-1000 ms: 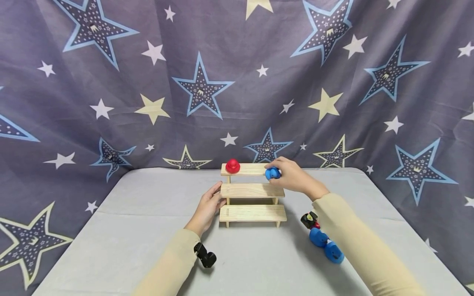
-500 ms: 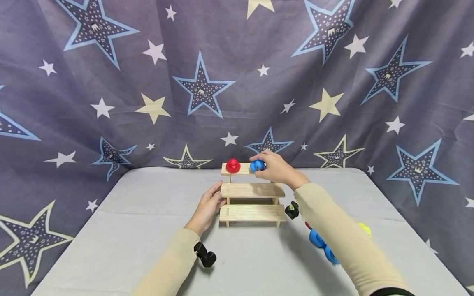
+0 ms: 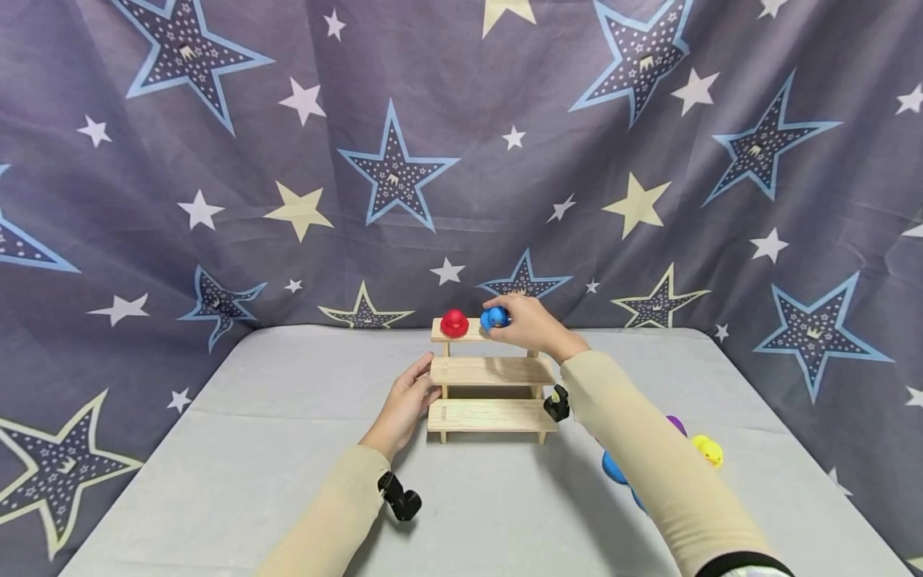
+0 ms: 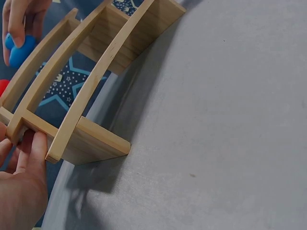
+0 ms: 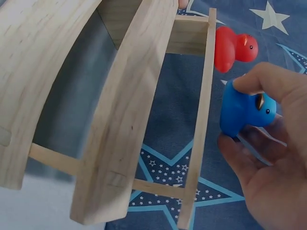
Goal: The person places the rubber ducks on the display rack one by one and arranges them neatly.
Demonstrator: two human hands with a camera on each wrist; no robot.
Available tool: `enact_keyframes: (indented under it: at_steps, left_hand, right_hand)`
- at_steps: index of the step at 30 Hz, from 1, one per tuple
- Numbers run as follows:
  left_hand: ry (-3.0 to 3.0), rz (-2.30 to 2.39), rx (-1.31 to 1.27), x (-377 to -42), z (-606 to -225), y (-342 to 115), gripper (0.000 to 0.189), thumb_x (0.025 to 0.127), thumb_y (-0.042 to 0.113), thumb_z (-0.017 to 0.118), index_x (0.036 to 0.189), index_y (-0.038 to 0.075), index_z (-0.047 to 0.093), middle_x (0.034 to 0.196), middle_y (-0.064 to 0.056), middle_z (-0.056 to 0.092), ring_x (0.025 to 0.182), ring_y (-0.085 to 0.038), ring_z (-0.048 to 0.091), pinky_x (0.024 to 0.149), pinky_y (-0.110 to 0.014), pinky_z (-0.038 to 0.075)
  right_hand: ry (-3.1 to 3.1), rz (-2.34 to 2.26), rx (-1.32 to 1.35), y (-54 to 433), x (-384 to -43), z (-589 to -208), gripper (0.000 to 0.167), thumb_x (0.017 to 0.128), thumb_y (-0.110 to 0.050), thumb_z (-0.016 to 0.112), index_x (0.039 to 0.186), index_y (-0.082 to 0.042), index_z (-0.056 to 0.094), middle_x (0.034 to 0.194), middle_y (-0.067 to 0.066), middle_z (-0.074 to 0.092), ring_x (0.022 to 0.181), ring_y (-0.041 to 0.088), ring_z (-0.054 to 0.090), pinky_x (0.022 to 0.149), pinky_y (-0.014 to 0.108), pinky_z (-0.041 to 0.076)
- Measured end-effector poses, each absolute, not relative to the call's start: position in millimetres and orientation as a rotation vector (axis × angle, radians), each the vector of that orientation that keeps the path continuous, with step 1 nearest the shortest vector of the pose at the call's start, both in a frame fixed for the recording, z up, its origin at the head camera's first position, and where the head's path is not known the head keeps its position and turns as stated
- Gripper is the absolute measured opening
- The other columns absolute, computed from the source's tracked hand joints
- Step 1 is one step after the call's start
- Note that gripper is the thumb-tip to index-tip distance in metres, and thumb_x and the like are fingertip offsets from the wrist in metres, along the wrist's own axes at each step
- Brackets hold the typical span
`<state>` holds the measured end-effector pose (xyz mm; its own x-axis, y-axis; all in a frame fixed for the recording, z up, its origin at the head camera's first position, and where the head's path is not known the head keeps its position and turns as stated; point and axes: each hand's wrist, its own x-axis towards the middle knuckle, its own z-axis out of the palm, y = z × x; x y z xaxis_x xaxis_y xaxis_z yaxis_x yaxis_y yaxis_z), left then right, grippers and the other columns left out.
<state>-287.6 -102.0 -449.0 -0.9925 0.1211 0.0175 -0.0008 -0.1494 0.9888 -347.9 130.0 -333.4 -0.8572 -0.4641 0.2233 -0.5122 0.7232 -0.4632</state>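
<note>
A small three-step wooden display stand [image 3: 493,370] stands on the covered table. My left hand [image 3: 400,409] holds the stand's left side, fingers tucked behind the side piece in the left wrist view. A red rubber duck [image 3: 454,323] sits at the left end of the top step. Just to its right, my right hand [image 3: 535,327] pinches a blue rubber duck [image 3: 494,318] between thumb and fingers, over the top step. In the right wrist view the blue duck [image 5: 240,112] faces away from the steps, beside the red duck [image 5: 232,49].
Right of the stand, partly under the right sleeve, lie more ducks: a yellow duck [image 3: 708,450], a purple one [image 3: 676,425] and a blue one [image 3: 613,467]. A black wrist camera [image 3: 400,497] is strapped to the left sleeve. A star-patterned curtain [image 3: 461,160] hangs behind the table.
My right hand has carried the blue duck leftward along the top step, close to the red duck. The yellow and purple ducks have come into sight past the sleeve. The left hand stays put.
</note>
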Motion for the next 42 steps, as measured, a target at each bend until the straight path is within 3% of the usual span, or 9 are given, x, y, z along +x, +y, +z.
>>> enact_keyframes:
  at_steps: [16, 29, 42]
  left_hand:
    - [1.987, 2.319, 0.144, -286.1, -447.7, -101.4, 0.057, 0.102, 0.002, 0.038, 0.157, 0.0, 0.025, 0.159, -0.021, 0.027, 0.141, -0.036, 0.036, 0.116, -0.042, 0.038]
    - [2.005, 2.31, 0.118, -286.4, -448.2, -101.0, 0.057, 0.102, 0.002, 0.038, 0.157, 0.001, 0.027, 0.157, -0.02, 0.03, 0.14, -0.035, 0.039, 0.114, -0.041, 0.04]
    - [1.989, 2.321, 0.136, -288.0, -449.3, -101.4, 0.057, 0.101, 0.001, 0.037, 0.157, 0.0, 0.026, 0.158, -0.021, 0.028, 0.141, -0.036, 0.036, 0.115, -0.041, 0.039]
  right_hand:
    - [-2.857, 0.847, 0.771, 129.8, -355.2, -345.2, 0.054, 0.091, -0.022, 0.069, 0.141, -0.005, 0.057, 0.125, 0.014, 0.066, 0.099, 0.022, 0.061, 0.091, 0.038, 0.054]
    - [-2.892, 0.92, 0.74, 129.8, -351.6, -343.6, 0.06, 0.092, -0.022, 0.069, 0.146, -0.003, 0.05, 0.133, 0.017, 0.061, 0.118, 0.029, 0.059, 0.102, 0.042, 0.051]
    - [-2.896, 1.001, 0.749, 143.3, -349.8, -343.2, 0.069, 0.089, -0.018, 0.074, 0.147, 0.003, 0.044, 0.129, 0.018, 0.063, 0.114, 0.028, 0.063, 0.1, 0.04, 0.053]
